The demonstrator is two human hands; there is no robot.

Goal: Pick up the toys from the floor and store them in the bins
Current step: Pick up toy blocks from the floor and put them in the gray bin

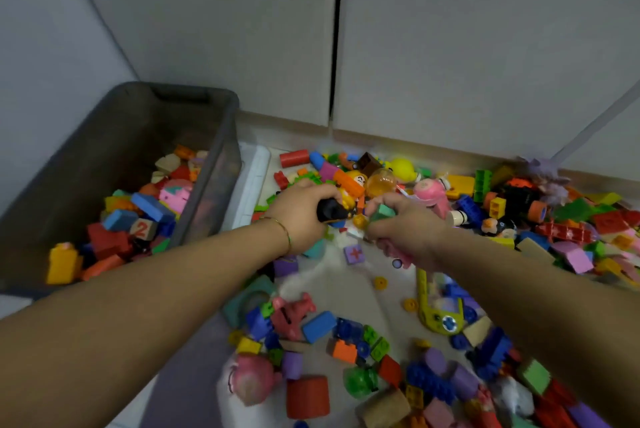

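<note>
The grey bin [145, 129] lies left of both hands. The left hand [298, 216], its grip round a black toy [330, 211], is nearer; the right hand [405, 230] clutches a green block [382, 212].

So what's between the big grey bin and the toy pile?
A white plastic lid or tray lies there, right beside the grey bin, seen in the head view.
</note>
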